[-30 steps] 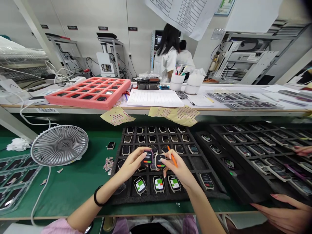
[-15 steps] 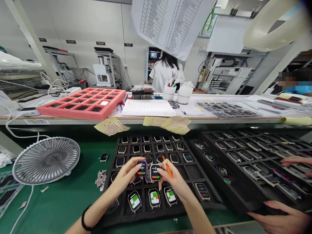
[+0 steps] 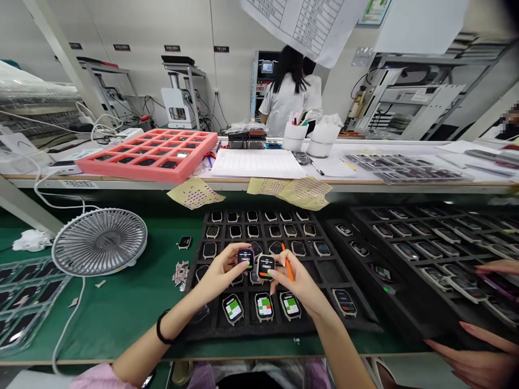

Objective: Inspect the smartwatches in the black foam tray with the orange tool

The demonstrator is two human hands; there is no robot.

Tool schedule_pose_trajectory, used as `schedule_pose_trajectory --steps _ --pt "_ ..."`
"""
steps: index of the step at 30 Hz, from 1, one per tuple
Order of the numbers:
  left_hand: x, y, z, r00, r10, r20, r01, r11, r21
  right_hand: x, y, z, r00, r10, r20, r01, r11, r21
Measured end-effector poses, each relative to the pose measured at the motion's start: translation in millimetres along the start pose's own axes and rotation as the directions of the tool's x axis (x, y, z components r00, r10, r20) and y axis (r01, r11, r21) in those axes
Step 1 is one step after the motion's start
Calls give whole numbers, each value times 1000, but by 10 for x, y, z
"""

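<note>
My left hand [image 3: 225, 270] is closed around a purple-edged smartwatch [image 3: 245, 255], its thumb over the lower part of the lit screen. Beside it, my right hand [image 3: 298, 278] grips a light-framed smartwatch [image 3: 265, 266] with the thumb near the screen's lower right corner. An orange pen [image 3: 289, 266] is also tucked between the right-hand fingers. Both screens show text above coloured buttons. Under the hands lies a black foam tray [image 3: 328, 273] of strapless watches. Several in its front row are lit, one being a watch with a green-and-white screen [image 3: 233, 308].
A co-worker's hands [image 3: 474, 351] are at a second black tray [image 3: 405, 324] on the right. A grey fan [image 3: 101, 243] and paper scraps [image 3: 180, 274] lie left. The shelf [image 3: 227, 183] ahead carries a pink foam tray [image 3: 162, 173] and pen cups [image 3: 294, 138].
My left thumb has moved onto the lower screen of its watch, hiding part of the coloured buttons. My right thumb sits lower on its watch. The camera view has shifted, showing more of the lap.
</note>
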State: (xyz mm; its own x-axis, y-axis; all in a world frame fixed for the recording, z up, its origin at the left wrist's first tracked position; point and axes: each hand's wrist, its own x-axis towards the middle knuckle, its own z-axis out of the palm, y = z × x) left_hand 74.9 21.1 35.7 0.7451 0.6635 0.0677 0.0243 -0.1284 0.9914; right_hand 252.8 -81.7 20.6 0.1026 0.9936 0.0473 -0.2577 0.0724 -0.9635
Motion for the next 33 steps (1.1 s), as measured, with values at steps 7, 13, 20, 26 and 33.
schedule_pose_trajectory --steps 7,13,20,26,33 --pt "1 33 11 1000 -12 -23 14 997 77 -18 -52 41 1000 22 4 -22 1000 -18" --pt "6 42 8 999 -15 -34 15 1000 17 -11 -37 15 999 45 16 -44 998 -34" --pt "-1 26 9 1000 10 -26 -9 1000 23 2 -24 45 999 24 -27 -25 1000 -5" --pt "-7 38 13 999 -15 -29 16 1000 20 28 -9 60 998 17 -61 -17 1000 1" --pt "-3 -17 11 1000 -24 14 22 997 79 11 8 24 999 36 18 -36 999 8"
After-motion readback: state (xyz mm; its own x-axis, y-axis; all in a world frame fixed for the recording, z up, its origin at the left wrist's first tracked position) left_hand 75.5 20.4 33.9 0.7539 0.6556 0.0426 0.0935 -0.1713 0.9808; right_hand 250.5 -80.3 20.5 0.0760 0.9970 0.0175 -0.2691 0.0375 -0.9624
